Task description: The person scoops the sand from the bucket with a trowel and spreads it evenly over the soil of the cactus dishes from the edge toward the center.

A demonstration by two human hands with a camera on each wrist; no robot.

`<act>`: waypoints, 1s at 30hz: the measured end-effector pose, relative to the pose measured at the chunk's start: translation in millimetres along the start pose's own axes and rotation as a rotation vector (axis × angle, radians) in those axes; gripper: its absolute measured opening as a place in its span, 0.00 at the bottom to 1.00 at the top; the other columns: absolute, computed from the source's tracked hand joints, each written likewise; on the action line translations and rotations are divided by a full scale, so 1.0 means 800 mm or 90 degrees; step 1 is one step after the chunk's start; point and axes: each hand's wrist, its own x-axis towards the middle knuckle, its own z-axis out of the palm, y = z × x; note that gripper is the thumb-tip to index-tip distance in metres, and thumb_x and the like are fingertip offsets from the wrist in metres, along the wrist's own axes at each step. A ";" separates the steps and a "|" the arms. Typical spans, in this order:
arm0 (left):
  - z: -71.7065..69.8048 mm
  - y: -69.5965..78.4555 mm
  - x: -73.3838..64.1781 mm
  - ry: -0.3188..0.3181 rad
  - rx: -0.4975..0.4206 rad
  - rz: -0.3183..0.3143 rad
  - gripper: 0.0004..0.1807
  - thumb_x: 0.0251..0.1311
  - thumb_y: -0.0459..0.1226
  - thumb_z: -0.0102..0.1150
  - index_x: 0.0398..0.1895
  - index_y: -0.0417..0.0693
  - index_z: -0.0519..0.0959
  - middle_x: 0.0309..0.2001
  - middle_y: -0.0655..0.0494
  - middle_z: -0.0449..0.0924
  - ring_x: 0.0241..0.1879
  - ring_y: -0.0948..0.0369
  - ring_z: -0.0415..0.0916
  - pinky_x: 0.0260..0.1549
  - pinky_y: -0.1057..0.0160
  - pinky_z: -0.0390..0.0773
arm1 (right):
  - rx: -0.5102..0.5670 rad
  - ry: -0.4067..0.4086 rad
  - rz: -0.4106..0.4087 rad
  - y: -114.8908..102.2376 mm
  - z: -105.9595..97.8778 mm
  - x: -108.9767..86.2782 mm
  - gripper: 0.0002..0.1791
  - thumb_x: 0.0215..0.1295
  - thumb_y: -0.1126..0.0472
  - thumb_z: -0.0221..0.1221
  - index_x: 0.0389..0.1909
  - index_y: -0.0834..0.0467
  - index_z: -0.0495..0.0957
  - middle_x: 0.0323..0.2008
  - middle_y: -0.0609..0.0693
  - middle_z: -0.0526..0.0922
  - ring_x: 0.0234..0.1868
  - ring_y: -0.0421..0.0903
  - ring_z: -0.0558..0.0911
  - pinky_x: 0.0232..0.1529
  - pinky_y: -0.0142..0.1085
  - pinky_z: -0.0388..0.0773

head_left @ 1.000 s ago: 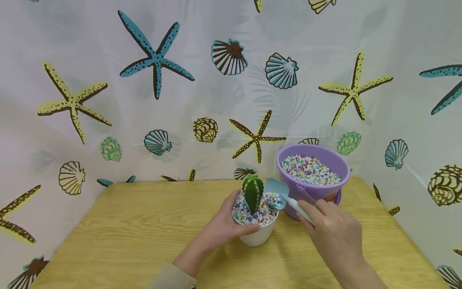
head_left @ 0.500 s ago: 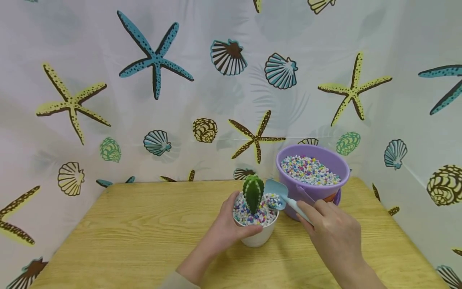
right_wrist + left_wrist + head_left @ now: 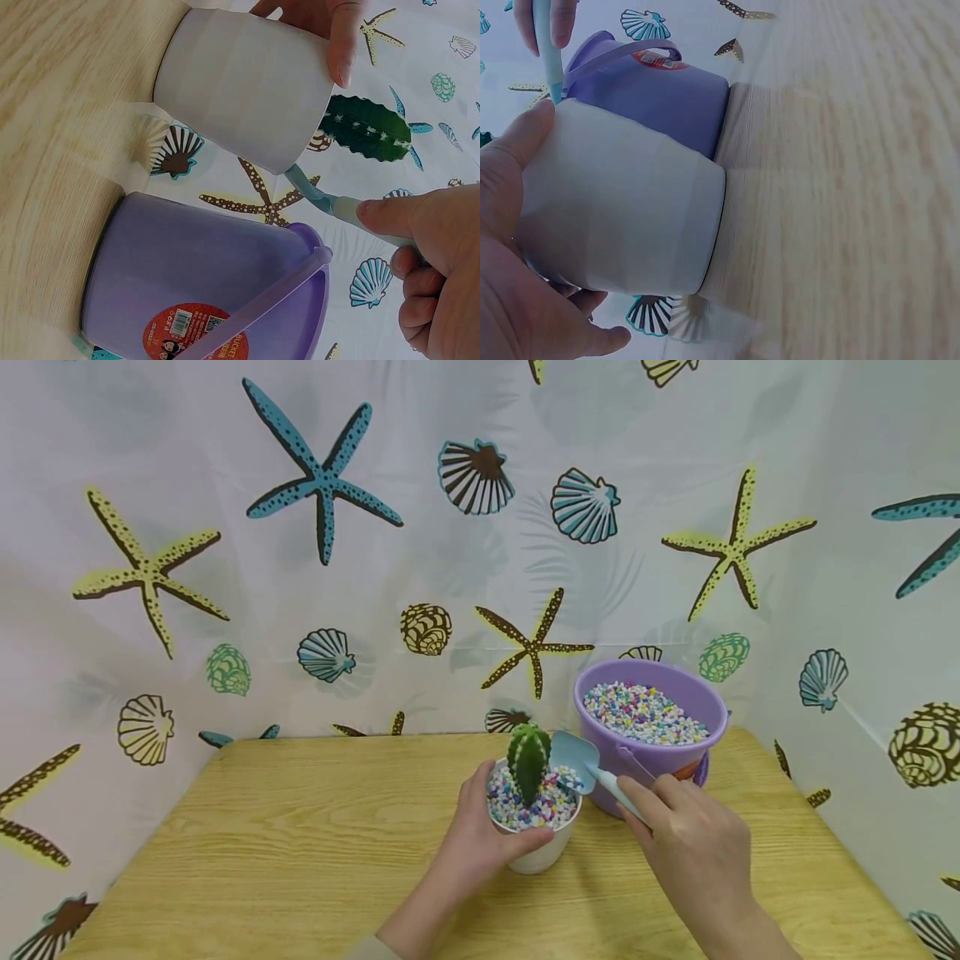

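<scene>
A white pot (image 3: 542,853) stands upright on the table, filled with small multicoloured pebbles (image 3: 517,810). From its middle rises a green cactus (image 3: 528,764). My left hand (image 3: 480,835) grips the pot near the rim, thumb in front and fingers round the far left side. In my right hand (image 3: 697,843) is the handle of a light blue toy shovel (image 3: 577,758). Its blade leans at the pot's right rim, with some pebbles at its lower edge. The right wrist view shows the shovel's neck (image 3: 319,199) meeting the rim, with the fingers curled round the handle.
Just behind and right of the pot stands a purple bucket (image 3: 622,752) holding many more pebbles (image 3: 645,714). Its handle (image 3: 262,300) hangs down the side by a red label. A cloth with starfish and shells (image 3: 420,552) surrounds the wooden table (image 3: 315,827).
Pebbles on the shovel blade have dwindled as some slid into the pot. The pot, cactus and left hand have shifted slightly to the right. The right hand has hardly moved.
</scene>
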 end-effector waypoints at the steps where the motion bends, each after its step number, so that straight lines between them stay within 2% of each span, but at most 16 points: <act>1: 0.000 0.001 0.000 -0.004 0.000 -0.001 0.69 0.50 0.52 0.91 0.88 0.44 0.53 0.79 0.34 0.59 0.76 0.38 0.65 0.76 0.34 0.65 | 0.000 0.002 -0.001 0.000 0.000 0.000 0.30 0.38 0.65 0.91 0.48 0.50 0.94 0.26 0.45 0.79 0.21 0.45 0.75 0.15 0.35 0.68; 3: -0.004 0.003 0.000 -0.020 0.004 -0.009 0.71 0.51 0.52 0.90 0.90 0.43 0.50 0.81 0.33 0.55 0.77 0.37 0.63 0.77 0.34 0.64 | 0.001 0.006 -0.003 0.000 0.000 -0.001 0.30 0.39 0.65 0.91 0.48 0.50 0.94 0.26 0.45 0.78 0.21 0.45 0.75 0.15 0.35 0.67; 7: -0.020 0.004 0.006 -0.079 -0.010 -0.026 0.72 0.54 0.51 0.89 0.92 0.49 0.46 0.84 0.35 0.48 0.80 0.36 0.58 0.78 0.32 0.60 | 0.007 0.006 0.002 -0.001 0.000 -0.001 0.27 0.44 0.64 0.88 0.49 0.50 0.94 0.26 0.45 0.78 0.21 0.45 0.75 0.15 0.36 0.67; 10: -0.030 0.003 0.011 -0.122 -0.028 -0.023 0.71 0.55 0.47 0.89 0.92 0.51 0.46 0.86 0.37 0.48 0.81 0.37 0.56 0.79 0.33 0.58 | 0.011 0.000 0.007 -0.002 -0.002 -0.001 0.25 0.48 0.64 0.86 0.50 0.50 0.93 0.26 0.46 0.77 0.21 0.46 0.75 0.15 0.37 0.68; 12: -0.033 0.003 0.012 -0.137 -0.029 -0.019 0.71 0.55 0.47 0.89 0.92 0.51 0.46 0.86 0.38 0.48 0.82 0.38 0.55 0.79 0.33 0.57 | 0.010 -0.002 0.006 -0.002 -0.003 -0.001 0.25 0.49 0.64 0.86 0.50 0.50 0.93 0.26 0.46 0.77 0.21 0.46 0.75 0.15 0.38 0.68; 15: -0.031 0.003 0.009 -0.132 -0.032 -0.019 0.71 0.54 0.47 0.89 0.92 0.50 0.47 0.86 0.38 0.49 0.82 0.37 0.55 0.79 0.32 0.56 | 0.008 -0.005 0.003 -0.002 -0.004 0.000 0.24 0.50 0.64 0.85 0.50 0.50 0.93 0.27 0.46 0.77 0.21 0.46 0.75 0.16 0.38 0.68; 21: -0.018 0.004 0.005 -0.079 -0.011 -0.007 0.72 0.51 0.48 0.90 0.91 0.47 0.49 0.83 0.36 0.55 0.79 0.37 0.62 0.78 0.34 0.61 | -0.004 -0.014 0.000 -0.001 -0.004 -0.001 0.23 0.52 0.64 0.85 0.51 0.50 0.93 0.27 0.47 0.77 0.21 0.47 0.76 0.16 0.38 0.69; 24: -0.013 0.004 0.003 -0.062 0.009 -0.006 0.72 0.50 0.50 0.90 0.91 0.44 0.49 0.83 0.34 0.53 0.79 0.38 0.61 0.78 0.35 0.63 | -0.008 -0.011 -0.003 0.000 -0.004 -0.001 0.23 0.52 0.65 0.84 0.51 0.51 0.93 0.27 0.47 0.77 0.21 0.47 0.76 0.16 0.38 0.69; 27: -0.014 0.005 0.002 -0.071 0.019 -0.010 0.73 0.51 0.51 0.90 0.91 0.46 0.47 0.84 0.34 0.50 0.79 0.36 0.60 0.77 0.33 0.63 | -0.010 0.001 -0.010 -0.001 -0.003 -0.001 0.23 0.52 0.65 0.84 0.50 0.51 0.93 0.26 0.47 0.77 0.21 0.47 0.75 0.15 0.38 0.68; 30: -0.026 0.007 0.006 -0.105 0.022 0.000 0.74 0.52 0.51 0.89 0.92 0.50 0.45 0.86 0.36 0.47 0.81 0.35 0.57 0.77 0.31 0.61 | -0.014 0.015 -0.017 -0.002 -0.002 0.000 0.23 0.52 0.66 0.83 0.50 0.51 0.93 0.26 0.47 0.77 0.20 0.47 0.74 0.15 0.38 0.67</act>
